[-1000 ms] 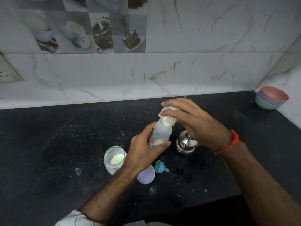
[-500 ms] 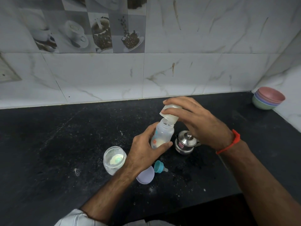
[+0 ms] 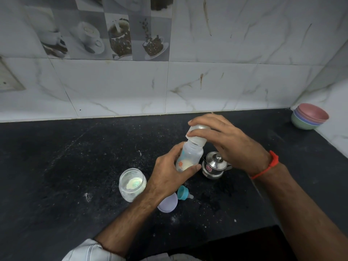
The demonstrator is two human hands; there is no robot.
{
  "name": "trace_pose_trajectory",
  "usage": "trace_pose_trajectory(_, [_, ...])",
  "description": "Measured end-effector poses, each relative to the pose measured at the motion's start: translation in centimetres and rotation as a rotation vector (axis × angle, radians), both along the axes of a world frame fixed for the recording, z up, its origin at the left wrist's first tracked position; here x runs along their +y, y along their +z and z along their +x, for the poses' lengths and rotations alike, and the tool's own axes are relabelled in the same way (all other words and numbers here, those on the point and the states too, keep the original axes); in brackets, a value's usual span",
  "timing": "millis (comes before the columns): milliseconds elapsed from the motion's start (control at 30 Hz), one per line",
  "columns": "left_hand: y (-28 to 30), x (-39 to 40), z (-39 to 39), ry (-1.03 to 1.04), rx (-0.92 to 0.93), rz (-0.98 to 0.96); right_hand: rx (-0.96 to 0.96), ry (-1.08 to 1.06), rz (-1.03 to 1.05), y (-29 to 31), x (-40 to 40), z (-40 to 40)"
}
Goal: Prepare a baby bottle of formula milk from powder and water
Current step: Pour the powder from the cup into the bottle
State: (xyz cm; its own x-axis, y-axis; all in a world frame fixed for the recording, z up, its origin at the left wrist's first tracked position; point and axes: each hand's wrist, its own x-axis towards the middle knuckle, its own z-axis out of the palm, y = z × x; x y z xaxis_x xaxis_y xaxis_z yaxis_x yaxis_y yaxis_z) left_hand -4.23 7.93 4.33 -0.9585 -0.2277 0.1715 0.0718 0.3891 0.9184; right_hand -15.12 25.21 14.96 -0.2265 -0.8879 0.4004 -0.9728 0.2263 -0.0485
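My left hand [image 3: 169, 174] grips a clear baby bottle [image 3: 190, 157] upright above the black counter; pale powder lies in its bottom. My right hand [image 3: 226, 142] holds a small translucent cup [image 3: 197, 137] tipped mouth-down over the bottle's open neck. A glass jar [image 3: 132, 184] with powder and a greenish scoop inside stands left of my left wrist. The teal teat ring [image 3: 183, 193] lies on the counter below the bottle, next to a lilac lid [image 3: 168, 203]. A small lidded steel pot [image 3: 214, 166] stands under my right hand.
Stacked pastel bowls [image 3: 309, 119] sit in the far right corner by the tiled wall. Powder specks dot the black counter [image 3: 75, 157]. The counter's front edge runs near the bottom right.
The cup in my right hand has stayed tipped over the bottle's neck with little shift. The powder pile in the bottle looks slightly larger.
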Motion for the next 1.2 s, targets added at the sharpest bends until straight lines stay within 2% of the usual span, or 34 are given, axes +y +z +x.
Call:
trace_pose_trajectory(933, [-0.2, -0.2, -0.3, -0.002, -0.019, -0.01, 0.012, 0.022, -0.035, -0.6, 0.5, 0.1])
trace_pose_trajectory(1000, [-0.2, -0.2, -0.3, 0.001, -0.019, -0.005, -0.001, 0.002, -0.083, -0.7, 0.7, -0.1])
trace_pose_trajectory(1133, [-0.3, -0.3, -0.1, 0.001, -0.035, -0.034, -0.015, 0.035, -0.011, -1.0, 0.6, 0.0])
trace_pose_trajectory(1200, [-0.4, -0.3, -0.1, -0.004, -0.036, -0.037, -0.035, 0.002, -0.053, -1.2, 0.7, -0.1])
